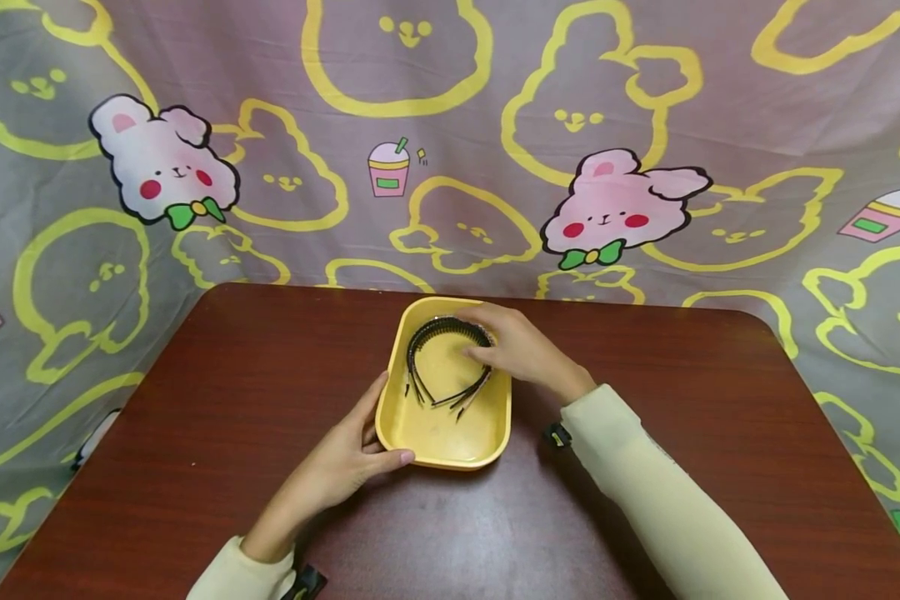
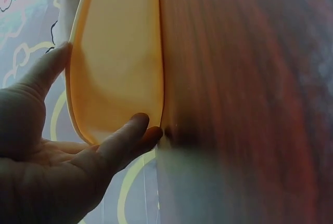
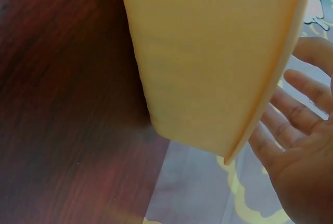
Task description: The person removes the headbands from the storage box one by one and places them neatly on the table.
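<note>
A yellow plastic bin point(image 1: 450, 462) with rounded corners stands on the table, its inside facing up. In it lie several thin dark headbands point(image 1: 420, 354), nested in one loop with their ends towards the near side; a toothed inner edge shows along the top. My left hand point(image 1: 341, 458) holds the bin's near left corner, thumb at the rim and fingers along the outer wall. Over the bin's right rim reaches my right hand point(image 1: 517, 346), fingers extended and apart, close over the right side of the headbands. Its fingertips are partly hidden by the rim in the right wrist view.
The dark red-brown wooden table point(image 1: 270, 350) surrounds the bin. A patterned cloth point(image 1: 450, 150) with rabbits and yellow outlines hangs behind the table and along its sides. Each forearm wears a pale sleeve point(image 1: 645, 475) with a small black device point(image 1: 558, 434) by the wrist.
</note>
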Available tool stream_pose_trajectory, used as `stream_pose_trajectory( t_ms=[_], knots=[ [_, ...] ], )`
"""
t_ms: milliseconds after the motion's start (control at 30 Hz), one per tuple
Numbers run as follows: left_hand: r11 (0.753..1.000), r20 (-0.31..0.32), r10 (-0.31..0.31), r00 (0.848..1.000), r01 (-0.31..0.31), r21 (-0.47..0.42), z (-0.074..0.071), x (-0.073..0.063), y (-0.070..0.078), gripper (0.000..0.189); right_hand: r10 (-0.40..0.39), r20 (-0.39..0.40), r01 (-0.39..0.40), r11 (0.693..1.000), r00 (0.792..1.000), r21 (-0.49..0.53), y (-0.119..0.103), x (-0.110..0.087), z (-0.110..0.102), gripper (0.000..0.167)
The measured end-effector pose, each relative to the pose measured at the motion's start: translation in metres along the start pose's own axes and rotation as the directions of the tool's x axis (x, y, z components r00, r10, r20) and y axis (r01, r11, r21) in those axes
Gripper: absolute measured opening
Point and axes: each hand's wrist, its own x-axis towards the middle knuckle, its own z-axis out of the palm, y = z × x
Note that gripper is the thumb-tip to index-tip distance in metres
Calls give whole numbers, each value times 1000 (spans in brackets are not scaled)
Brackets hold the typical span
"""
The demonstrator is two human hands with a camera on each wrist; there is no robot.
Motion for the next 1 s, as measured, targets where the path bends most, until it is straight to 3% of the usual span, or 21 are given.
stream_pose_trajectory(
  t_ms=[633,1000],
  knots=[
    [1000,-9,-10,1000,10,6,2,0,1,114,61,70,-66,996,996,66,8,34,16,47],
    [999,-10,16,1000,-16,46,1,-2,1,113,58,59,-54,996,997,-67,13,40,27,45]
  ],
)
